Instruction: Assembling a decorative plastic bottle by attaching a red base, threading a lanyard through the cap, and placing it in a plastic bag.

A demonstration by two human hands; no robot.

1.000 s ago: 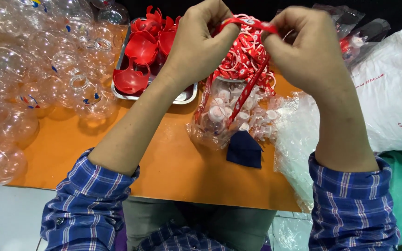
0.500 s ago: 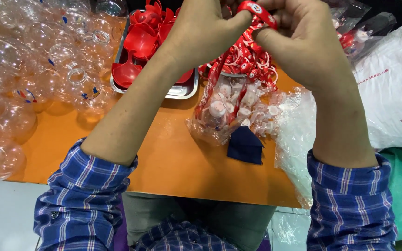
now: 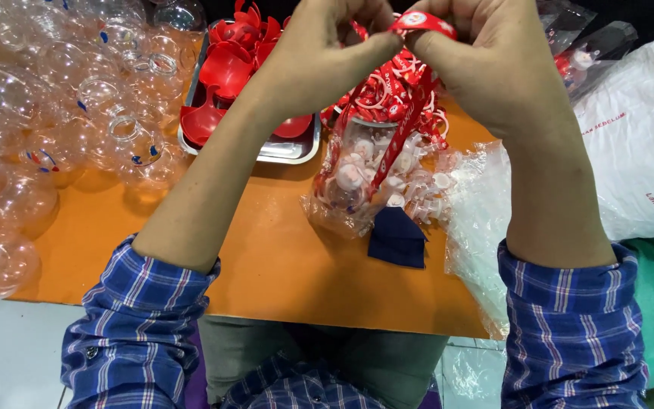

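Both hands meet at the far edge of view, above the orange table [image 3: 266,265]. The left hand [image 3: 327,57] and right hand [image 3: 493,60] each pinch a red printed strap [image 3: 421,21] between fingertips, over a clear bag of small caps [image 3: 361,178]; a metal tray [image 3: 297,148] of red pieces sits left.

red-white strap [image 3: 418,23] | pinched taut | raised above orange table [image 3: 266,265]

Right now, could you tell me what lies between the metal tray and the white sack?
In the head view, a clear bag of small caps lies between the metal tray and the white sack.
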